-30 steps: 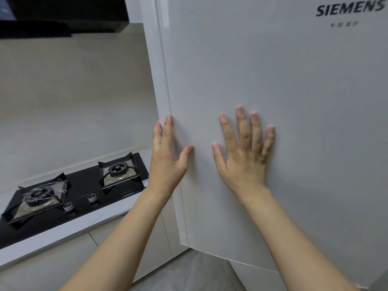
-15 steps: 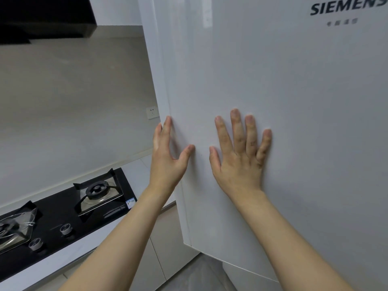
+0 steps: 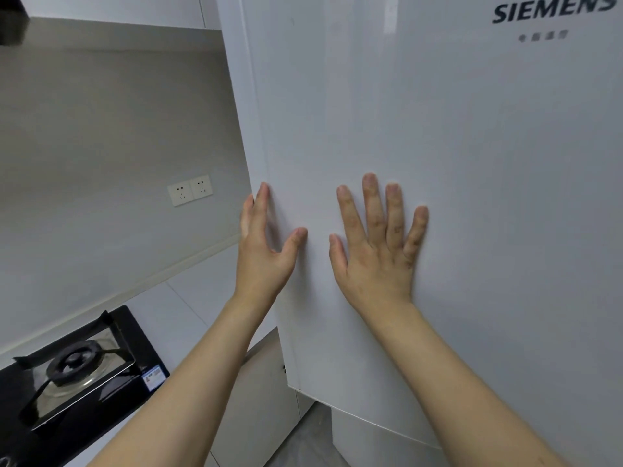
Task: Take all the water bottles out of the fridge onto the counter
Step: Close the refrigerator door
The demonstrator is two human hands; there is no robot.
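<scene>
Two bare forearms reach into view from the bottom edge, with no sleeves, and nothing covers them up to where the picture cuts them off. The left hand (image 3: 261,261) and the right hand (image 3: 377,261) wear no gloves, rings, watch or bracelet. The fingernails are short and unpainted, and the wrists are plain.

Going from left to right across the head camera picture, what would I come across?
Gas burner → wall sockets → left hand at the fridge door's edge → right hand flat on it → SIEMENS logo.
</scene>
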